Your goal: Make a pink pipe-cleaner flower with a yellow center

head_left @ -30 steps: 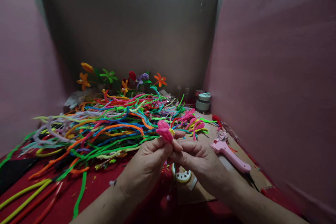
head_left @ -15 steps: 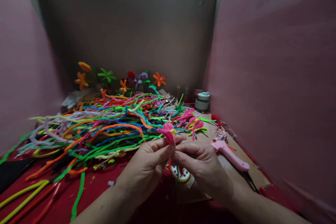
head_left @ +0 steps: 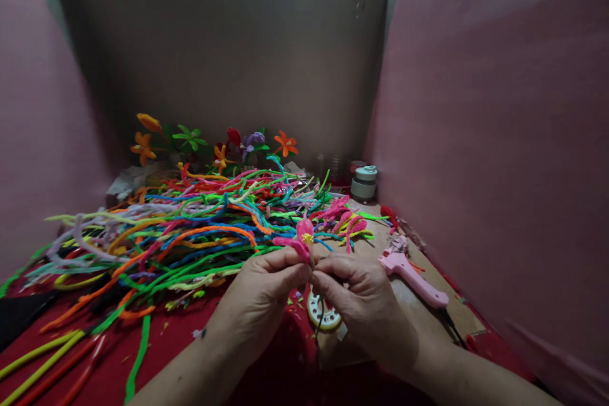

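Between my hands stands a pink pipe-cleaner flower [head_left: 304, 229] with a yellow centre and a thin stem hanging below. My left hand [head_left: 269, 288] pinches its base between thumb and fingers. Right beside it, my right hand [head_left: 354, 292] pinches at the stem, fingertips close to those of the left. Just under the hands lies a round white and yellow disc [head_left: 324, 314] with holes, partly covered by the stem. Several looped pink petals [head_left: 340, 208] lie beyond my right hand on the board.
A large heap of coloured pipe cleaners [head_left: 185, 235] spreads to the left and back. At the right a pink glue gun [head_left: 419, 282] with a cable lies on a cardboard [head_left: 459, 314]. Finished flowers [head_left: 143, 148] and a lidded jar [head_left: 364, 183] stand behind.
The pink flower has turned in my fingers, so its petals spread further left and its yellow centre faces me more. Both hands stay close together, and the disc below is more exposed.
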The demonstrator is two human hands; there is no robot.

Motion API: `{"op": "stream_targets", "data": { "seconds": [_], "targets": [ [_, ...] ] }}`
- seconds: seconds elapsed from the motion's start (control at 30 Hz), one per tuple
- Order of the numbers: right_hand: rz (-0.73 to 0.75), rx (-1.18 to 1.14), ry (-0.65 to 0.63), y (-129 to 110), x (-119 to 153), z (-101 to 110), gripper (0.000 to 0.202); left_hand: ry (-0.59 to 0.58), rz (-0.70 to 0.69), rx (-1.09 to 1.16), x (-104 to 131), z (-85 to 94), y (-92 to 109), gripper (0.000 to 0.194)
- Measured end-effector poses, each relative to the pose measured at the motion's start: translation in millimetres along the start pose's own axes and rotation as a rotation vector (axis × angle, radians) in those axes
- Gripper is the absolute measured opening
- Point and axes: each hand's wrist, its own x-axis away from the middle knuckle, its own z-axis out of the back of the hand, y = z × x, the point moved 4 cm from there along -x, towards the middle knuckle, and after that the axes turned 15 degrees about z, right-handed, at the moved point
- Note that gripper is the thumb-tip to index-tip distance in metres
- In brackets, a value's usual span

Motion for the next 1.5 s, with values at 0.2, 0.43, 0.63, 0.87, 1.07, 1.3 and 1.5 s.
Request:
{"op": "stream_targets", "data": {
  "seconds": [0.2, 0.43, 0.63, 0.87, 1.07, 1.3, 1.5],
  "targets": [
    [-0.131, -0.166, -0.048, 2, 1, -4, 0.017, -0.032, 0.107, 0.04, 0, 4.1, 2, 0.008],
    [-0.354, -0.51, -0.096, 0, 0, -13, 0.018, -0.091, 0.128, 0.045, 4, 1.3, 5, 0.014],
    [-0.27, -0.263, -0.148, -5, -6, 18, 0.015, 0.017, 0.018, 0.096, 5, 10.9, 21, 0.02],
    [-0.202, 0.423, 0.062, 41, -58, 103, 0.019, -0.034, 0.052, 0.032, 4, 7.8, 18, 0.009],
    [-0.331, 0.819, -0.326, 117, -76, 101, 0.026, -0.003, 0.061, 0.119, 0, 10.1, 15, 0.009],
    [-0.371, 0.81, -0.279, 144, -68, 98, 0.019, -0.008, 0.085, 0.097, -1, 12.1, 16, 0.008],
    [-0.31, 0.474, -0.107, 116, -75, 100, 0.026, -0.06, 0.08, 0.112, -2, 11.3, 13, 0.01]
  ]
}}
